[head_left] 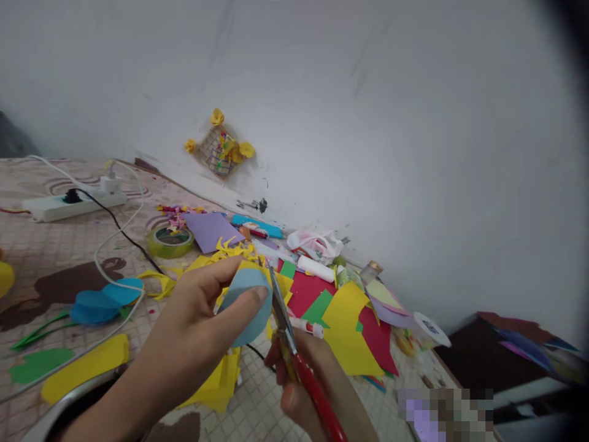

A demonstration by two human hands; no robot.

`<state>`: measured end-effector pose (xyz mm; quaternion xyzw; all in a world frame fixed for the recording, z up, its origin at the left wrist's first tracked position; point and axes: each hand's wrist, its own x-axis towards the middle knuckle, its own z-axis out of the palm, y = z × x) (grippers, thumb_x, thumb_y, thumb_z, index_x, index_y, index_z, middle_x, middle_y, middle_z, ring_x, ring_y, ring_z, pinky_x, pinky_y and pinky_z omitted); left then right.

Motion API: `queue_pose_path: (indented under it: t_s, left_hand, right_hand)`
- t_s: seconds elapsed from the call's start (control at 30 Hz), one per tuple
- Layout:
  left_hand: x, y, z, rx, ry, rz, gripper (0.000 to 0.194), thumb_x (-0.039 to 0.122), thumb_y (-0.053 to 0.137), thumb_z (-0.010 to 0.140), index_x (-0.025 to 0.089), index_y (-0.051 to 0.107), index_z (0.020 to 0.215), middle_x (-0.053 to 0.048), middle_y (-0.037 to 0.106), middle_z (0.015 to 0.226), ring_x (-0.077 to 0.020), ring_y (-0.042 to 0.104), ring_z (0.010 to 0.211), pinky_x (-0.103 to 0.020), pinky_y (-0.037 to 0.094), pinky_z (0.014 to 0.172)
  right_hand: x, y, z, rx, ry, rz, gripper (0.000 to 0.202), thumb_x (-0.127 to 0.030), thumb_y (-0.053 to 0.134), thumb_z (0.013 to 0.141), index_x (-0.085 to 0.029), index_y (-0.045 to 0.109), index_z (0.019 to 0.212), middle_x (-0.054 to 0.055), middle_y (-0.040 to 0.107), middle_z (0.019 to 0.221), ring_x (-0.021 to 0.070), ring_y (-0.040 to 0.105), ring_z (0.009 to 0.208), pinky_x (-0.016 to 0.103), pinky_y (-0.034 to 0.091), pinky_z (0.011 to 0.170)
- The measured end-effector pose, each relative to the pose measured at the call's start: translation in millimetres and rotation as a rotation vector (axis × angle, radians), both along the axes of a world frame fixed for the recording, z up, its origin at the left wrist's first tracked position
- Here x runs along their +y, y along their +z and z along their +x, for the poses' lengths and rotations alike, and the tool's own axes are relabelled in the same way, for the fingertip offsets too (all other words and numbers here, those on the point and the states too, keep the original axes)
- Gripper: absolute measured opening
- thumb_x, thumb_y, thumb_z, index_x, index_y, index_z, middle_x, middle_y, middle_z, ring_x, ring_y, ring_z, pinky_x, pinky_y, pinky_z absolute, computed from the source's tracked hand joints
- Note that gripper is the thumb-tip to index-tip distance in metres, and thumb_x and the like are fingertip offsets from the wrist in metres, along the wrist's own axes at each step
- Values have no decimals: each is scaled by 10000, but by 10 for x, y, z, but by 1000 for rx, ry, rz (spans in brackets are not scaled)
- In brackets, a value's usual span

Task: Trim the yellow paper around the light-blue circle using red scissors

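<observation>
My left hand (197, 325) pinches a light blue rounded paper piece (248, 291) laid over yellow paper (281, 281), with the thumb on top. My right hand (317, 380) grips red-handled scissors (306, 377). The scissors' blades stand slightly apart at the right edge of the papers and point away from me. Part of the yellow sheet is hidden behind the blue piece and my fingers.
Yellow offcuts (234, 248), green tape (170, 241), a purple sheet (211, 230), red paper (310, 298) and yellow sheets (350, 350) lie around. A power strip (76, 204) with cables is at the left. Blue petals (99, 305) lie nearby. A wall rises behind.
</observation>
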<state>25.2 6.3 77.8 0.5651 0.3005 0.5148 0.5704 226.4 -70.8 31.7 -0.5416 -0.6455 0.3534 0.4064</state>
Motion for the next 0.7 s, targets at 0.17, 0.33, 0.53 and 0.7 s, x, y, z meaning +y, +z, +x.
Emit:
queue_pose_path:
  t_s: [0.17, 0.33, 0.53, 0.7]
  left_hand:
    - [-11, 34, 4, -87, -92, -38, 192, 271, 776, 764, 245, 638, 632, 52, 625, 560, -148, 601, 506, -214, 525, 494]
    - [-8, 59, 16, -91, -84, -44, 196, 264, 766, 770, 242, 634, 626, 43, 619, 569, -152, 596, 516, -215, 533, 479]
    - [-13, 49, 0, -98, -100, -50, 167, 234, 756, 752, 245, 637, 636, 47, 614, 576, -153, 604, 528, -212, 534, 485]
    - [-19, 52, 5, -92, -91, -33, 153, 229, 748, 748, 241, 651, 631, 44, 632, 584, -142, 599, 515, -200, 527, 479]
  right_hand:
    - [-27, -119, 46, 85, 11, -28, 763, -822, 730, 790, -250, 700, 1294, 94, 682, 1050, 232, 612, 830, 319, 520, 705]
    - [59, -160, 76, 3, 15, -7, 684, -851, 664, 816, -248, 749, 1129, 80, 689, 903, 241, 631, 766, 320, 508, 640]
    - [86, -229, 122, 27, -11, -57, 840, -980, 643, 671, -253, 740, 1081, 98, 709, 898, 264, 665, 736, 348, 547, 609]
    - [73, -275, 103, 123, -47, -136, 845, -994, 673, 607, -243, 733, 990, 111, 688, 893, 281, 673, 743, 363, 589, 604]
